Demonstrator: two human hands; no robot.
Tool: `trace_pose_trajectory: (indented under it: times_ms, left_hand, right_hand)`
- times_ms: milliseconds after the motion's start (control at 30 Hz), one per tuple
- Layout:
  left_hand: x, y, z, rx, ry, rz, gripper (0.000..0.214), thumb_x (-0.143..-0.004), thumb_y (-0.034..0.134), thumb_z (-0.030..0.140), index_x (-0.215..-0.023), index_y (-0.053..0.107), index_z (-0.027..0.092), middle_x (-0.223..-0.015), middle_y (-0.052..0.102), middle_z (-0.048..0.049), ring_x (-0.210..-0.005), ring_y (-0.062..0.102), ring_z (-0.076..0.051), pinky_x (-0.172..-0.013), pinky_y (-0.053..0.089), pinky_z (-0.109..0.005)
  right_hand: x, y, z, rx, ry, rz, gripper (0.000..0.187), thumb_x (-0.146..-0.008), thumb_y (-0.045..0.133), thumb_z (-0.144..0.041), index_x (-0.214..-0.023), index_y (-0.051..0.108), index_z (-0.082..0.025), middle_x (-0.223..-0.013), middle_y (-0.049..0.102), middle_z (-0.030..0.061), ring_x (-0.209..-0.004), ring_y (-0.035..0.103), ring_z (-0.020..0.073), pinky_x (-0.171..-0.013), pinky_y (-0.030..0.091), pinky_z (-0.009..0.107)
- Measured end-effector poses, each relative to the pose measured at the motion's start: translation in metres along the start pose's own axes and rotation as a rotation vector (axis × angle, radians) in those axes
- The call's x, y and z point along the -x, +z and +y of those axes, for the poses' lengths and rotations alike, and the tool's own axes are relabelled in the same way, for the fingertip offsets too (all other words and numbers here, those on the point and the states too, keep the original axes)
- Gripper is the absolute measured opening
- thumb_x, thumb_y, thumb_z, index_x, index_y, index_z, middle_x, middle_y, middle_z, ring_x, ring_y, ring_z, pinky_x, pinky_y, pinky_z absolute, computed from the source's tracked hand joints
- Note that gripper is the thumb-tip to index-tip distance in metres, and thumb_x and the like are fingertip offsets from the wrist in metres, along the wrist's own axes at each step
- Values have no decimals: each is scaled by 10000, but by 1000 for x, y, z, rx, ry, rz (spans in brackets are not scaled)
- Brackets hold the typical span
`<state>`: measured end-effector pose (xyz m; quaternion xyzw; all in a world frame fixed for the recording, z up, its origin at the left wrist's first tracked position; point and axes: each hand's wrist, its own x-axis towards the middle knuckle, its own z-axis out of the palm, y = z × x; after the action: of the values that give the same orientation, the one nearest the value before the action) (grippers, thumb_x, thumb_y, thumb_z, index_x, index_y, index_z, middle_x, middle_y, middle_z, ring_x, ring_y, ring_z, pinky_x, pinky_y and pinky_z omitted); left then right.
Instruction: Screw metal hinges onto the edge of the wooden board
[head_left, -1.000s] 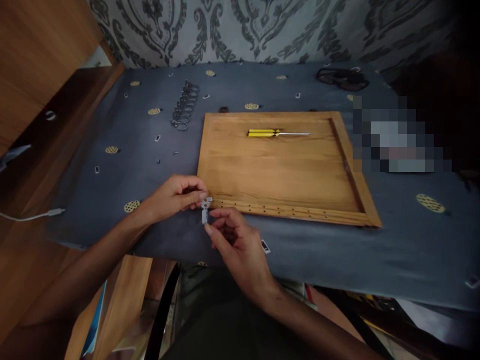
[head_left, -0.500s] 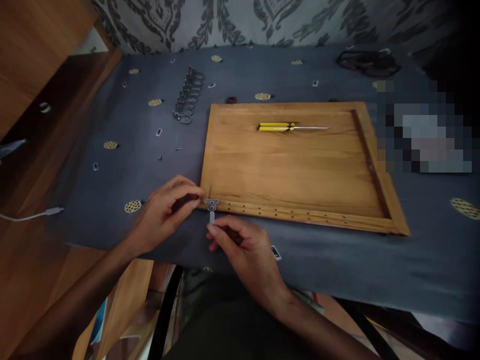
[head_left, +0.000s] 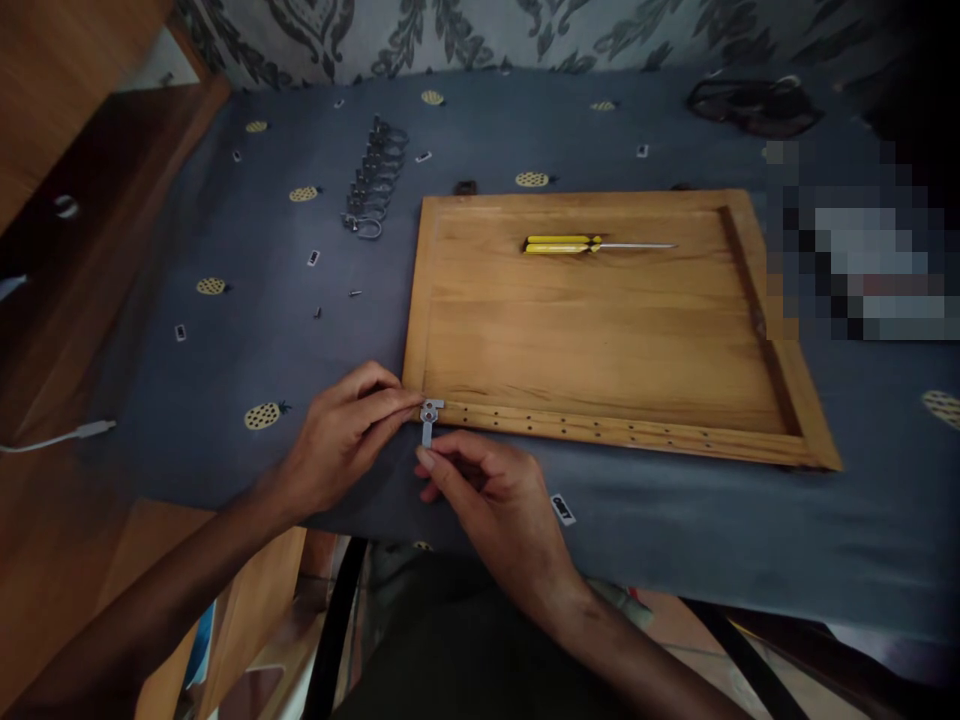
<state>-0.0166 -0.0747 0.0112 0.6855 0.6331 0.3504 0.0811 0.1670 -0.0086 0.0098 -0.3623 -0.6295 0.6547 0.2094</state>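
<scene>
Metal bracket (head_left: pixel 429 415), one: stem pinched in the right grip (head_left: pixel 499 500), top pinched by the left grip (head_left: pixel 349 425); framed wooden panel (head_left: pixel 577 325), one: just beyond both grips; yellow-handled screwdriver (head_left: pixel 562 244), one: farther beyond

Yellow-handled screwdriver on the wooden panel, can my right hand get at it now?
Probably yes: nothing visible covers the screwdriver or blocks the way across the wooden panel. Your right hand looks occupied pinching the metal piece, so it would likely need freeing first.

Home, from where I'm standing: pineapple-print tablecloth (head_left: pixel 675 530) mid-frame, leaf-patterned curtain or wall covering (head_left: pixel 427 30) along top edge, wooden furniture (head_left: pixel 82 60) upper left.
</scene>
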Motion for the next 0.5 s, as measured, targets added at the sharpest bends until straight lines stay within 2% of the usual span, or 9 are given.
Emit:
trace_pose_trajectory:
  times_ms: [267,500]
  left_hand:
    - [-4,-1,-2,-27,19,-5,148,-1072,629,193,-1090,773,165,-932,664,-16,-781,656,-98,-673,523,-188]
    - [-6,0,1,-28,-21,-2,128,-1054,658,186,-1000,774,175,-892,654,0,-742,638,-86,-642,509,-172]
  right_hand:
    - [1,-2,-3,36,11,2,188,-911,658,-324,-772,730,-220,-609,712,-16,-555,683,135,-554,485,243]
    - [4,-3,-2,36,-4,16,160,-922,678,-306,-798,727,-217,-625,714,-23,-557,688,127,-551,491,222]
